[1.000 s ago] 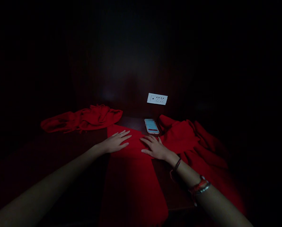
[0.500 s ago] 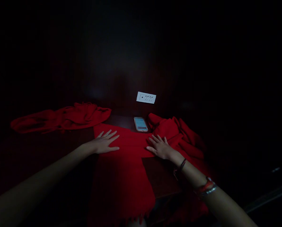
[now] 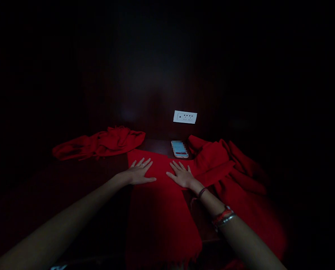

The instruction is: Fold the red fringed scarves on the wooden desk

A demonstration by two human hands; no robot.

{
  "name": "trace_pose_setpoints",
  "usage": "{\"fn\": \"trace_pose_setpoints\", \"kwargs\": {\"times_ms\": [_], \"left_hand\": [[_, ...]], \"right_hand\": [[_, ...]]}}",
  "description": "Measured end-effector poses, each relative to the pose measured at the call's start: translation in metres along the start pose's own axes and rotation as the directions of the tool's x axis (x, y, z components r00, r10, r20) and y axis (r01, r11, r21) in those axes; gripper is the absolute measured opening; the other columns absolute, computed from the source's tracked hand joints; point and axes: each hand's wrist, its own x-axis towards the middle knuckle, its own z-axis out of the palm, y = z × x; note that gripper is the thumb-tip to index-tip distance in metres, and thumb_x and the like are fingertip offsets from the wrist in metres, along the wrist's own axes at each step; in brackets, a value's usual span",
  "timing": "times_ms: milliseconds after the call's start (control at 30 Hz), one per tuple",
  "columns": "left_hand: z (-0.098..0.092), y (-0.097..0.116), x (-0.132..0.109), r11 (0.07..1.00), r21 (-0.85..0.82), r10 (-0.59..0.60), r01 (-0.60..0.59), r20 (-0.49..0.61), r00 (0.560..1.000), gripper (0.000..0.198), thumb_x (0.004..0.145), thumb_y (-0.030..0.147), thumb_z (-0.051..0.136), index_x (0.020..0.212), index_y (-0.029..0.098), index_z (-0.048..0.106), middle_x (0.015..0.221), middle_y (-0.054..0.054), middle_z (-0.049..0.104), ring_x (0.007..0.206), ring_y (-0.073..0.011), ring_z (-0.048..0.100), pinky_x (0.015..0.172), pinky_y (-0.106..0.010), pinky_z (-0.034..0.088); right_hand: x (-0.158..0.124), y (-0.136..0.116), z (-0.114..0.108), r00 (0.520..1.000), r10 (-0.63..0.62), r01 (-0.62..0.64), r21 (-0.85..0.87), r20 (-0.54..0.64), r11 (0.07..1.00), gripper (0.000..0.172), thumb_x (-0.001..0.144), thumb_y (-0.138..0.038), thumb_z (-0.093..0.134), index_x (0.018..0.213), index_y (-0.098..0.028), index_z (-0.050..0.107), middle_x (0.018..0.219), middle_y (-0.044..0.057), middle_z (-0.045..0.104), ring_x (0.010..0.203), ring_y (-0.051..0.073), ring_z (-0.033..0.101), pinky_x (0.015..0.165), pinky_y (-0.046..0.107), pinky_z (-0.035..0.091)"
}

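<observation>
A red fringed scarf (image 3: 162, 213) lies spread on a dark tabletop, its fringed end hanging toward me over the front edge. My left hand (image 3: 139, 173) rests flat on the scarf's left part, fingers spread, a ring on one finger. My right hand (image 3: 181, 175) lies palm down on the same cloth further right, also with fingers apart. Neither hand grips anything. From under the right hand the cloth runs into a loose, crumpled red heap (image 3: 218, 157) on the right. That wrist carries a dark cord and a red and silver bracelet.
Another bunched red cloth (image 3: 105, 142) with fringe lies at the back left. A phone (image 3: 180, 149) with a lit screen sits behind the scarf. On the dark wall above it is a white socket plate (image 3: 185, 117). The surroundings are very dim.
My right hand has slid left over the scarf, closer to my left hand. The whole view has shifted, so the socket, phone and cloths appear further right.
</observation>
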Motion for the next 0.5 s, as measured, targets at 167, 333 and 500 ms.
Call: {"fn": "trace_pose_setpoints", "kwargs": {"times_ms": [167, 333, 500], "left_hand": [[-0.002, 0.003, 0.001, 1.000, -0.011, 0.009, -0.009, 0.000, 1.000, 0.091, 0.061, 0.074, 0.026, 0.131, 0.018, 0.011, 0.136, -0.008, 0.006, 0.123, -0.0284, 0.002, 0.096, -0.046, 0.007], [-0.001, 0.004, 0.002, 1.000, -0.020, -0.005, 0.004, -0.013, 1.000, 0.092, 0.060, 0.074, 0.026, 0.131, 0.017, 0.011, 0.136, -0.008, 0.007, 0.123, -0.0283, 0.002, 0.096, -0.047, 0.006], [0.001, 0.001, 0.003, 1.000, -0.016, 0.010, -0.011, -0.014, 1.000, 0.091, 0.062, 0.073, 0.025, 0.131, 0.017, 0.008, 0.136, -0.008, 0.005, 0.123, -0.0273, 0.002, 0.097, -0.046, 0.007]], "right_hand": [[-0.013, 0.041, -0.004, 0.990, 0.137, -0.138, -0.055, -0.028, 0.989, 0.062, 0.078, -0.056, 0.008, 0.131, -0.023, 0.011, 0.138, 0.001, 0.008, 0.124, 0.021, 0.005, 0.097, 0.045, 0.006], [-0.006, 0.006, -0.014, 0.990, -0.006, 0.004, -0.014, -0.138, 1.000, 0.059, 0.080, -0.051, 0.012, 0.131, -0.021, 0.013, 0.138, 0.003, 0.006, 0.124, 0.022, 0.003, 0.096, 0.047, 0.008], [0.013, -0.050, -0.014, 0.977, -0.193, 0.196, 0.028, -0.089, 0.980, 0.054, 0.082, -0.047, 0.012, 0.130, -0.024, 0.013, 0.137, 0.000, 0.009, 0.124, 0.021, 0.004, 0.096, 0.048, 0.009]]}}
